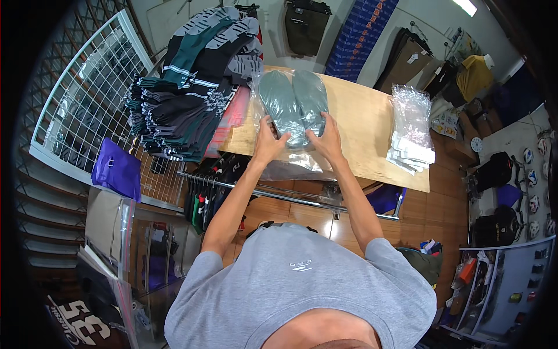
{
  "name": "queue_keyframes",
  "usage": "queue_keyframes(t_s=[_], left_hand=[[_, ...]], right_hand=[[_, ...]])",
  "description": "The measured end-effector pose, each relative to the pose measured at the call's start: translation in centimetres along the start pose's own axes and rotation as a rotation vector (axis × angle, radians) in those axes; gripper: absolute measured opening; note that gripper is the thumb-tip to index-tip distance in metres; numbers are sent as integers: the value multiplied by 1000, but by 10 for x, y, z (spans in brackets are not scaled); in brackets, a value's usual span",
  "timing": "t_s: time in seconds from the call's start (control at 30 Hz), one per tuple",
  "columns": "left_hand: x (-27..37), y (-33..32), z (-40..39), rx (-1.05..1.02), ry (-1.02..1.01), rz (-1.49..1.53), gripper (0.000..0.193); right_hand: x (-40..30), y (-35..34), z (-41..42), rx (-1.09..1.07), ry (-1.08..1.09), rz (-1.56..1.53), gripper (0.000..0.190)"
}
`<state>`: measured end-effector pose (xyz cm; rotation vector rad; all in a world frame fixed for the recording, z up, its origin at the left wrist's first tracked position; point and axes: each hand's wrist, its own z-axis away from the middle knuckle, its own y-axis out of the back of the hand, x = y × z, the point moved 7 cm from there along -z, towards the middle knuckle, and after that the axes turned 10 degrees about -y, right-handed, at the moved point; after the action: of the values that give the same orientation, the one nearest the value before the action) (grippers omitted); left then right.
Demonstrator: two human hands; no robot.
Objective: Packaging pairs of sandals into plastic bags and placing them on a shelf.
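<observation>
A clear plastic bag holding a pair of flat grey-green items (279, 98), rounded at the far end, lies on the wooden tabletop (362, 126). My left hand (270, 141) grips the lower left edge of the bag, thumb on top and fingers at the side. Opposite it, my right hand (326, 138) holds the lower right edge in the same way. The near end of the clear plastic (296, 170) hangs over the table's front edge. What my fingertips touch under the bag is hidden.
A tall pile of black, grey and green socks (187, 100) stands at the left, beside red-edged plastic bags (233, 113). Clear packets with white cards (409, 131) lie at the table's right end. A metal rail (287, 197) with hanging clothes runs below the front edge.
</observation>
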<state>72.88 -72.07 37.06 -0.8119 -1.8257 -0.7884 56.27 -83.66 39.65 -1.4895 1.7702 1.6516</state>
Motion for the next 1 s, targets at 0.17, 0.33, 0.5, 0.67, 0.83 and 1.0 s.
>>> queue_keyframes(t_s=[0.17, 0.33, 0.5, 0.67, 0.83, 1.0], left_hand=[[-10, 2, -1, 66, 78, 214, 84], [-2, 4, -4, 82, 32, 339, 90], [21, -13, -15, -54, -32, 316, 69], [20, -15, -17, -168, 41, 101, 59], [7, 1, -20, 40, -15, -215, 50], [12, -3, -15, 6, -70, 149, 56]], right_hand=[[0, 5, -1, 16, -29, -18, 74], [-5, 13, 7, 63, -70, -34, 74], [0, 0, 8, 43, -180, -105, 71], [4, -5, 10, 114, -243, -14, 67], [-10, -11, 17, 133, -226, 45, 72], [-29, 9, 28, 177, -252, -16, 76]])
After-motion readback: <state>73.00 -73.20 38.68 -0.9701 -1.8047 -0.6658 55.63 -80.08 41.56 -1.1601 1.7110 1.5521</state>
